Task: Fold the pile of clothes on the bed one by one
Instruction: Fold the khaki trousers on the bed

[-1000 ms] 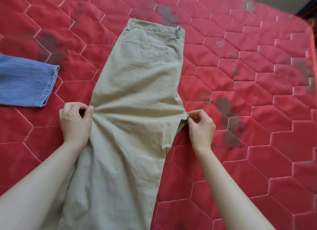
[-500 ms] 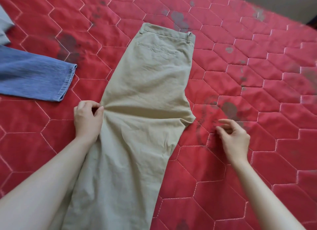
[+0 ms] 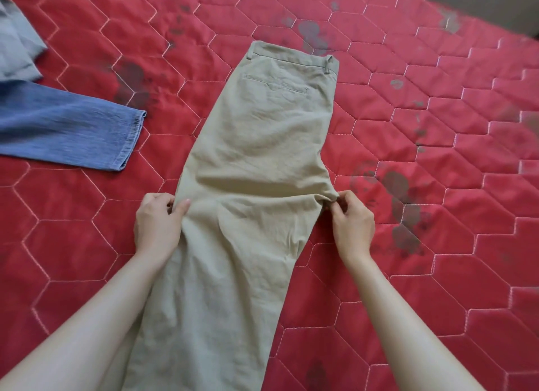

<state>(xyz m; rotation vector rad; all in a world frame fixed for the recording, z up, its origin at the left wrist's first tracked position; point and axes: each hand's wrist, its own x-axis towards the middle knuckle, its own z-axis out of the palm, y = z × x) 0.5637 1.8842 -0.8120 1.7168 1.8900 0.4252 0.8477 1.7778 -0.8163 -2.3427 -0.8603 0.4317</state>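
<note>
Fingers of the left hand (image 3: 159, 225) pinched the near-left edge of the khaki trousers (image 3: 256, 157) | right hand (image 3: 354, 225) fingers pinched the crotch point opposite | trousers lay flat between them on the red quilted bed (image 3: 437, 288), waistband beyond the fingertips | blue jeans leg (image 3: 67, 128) lay far left.

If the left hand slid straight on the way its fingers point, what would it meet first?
Probably only more of the khaki trousers: the left hand already pinches their left edge, its fingers pointing up and right across the cloth.
</note>
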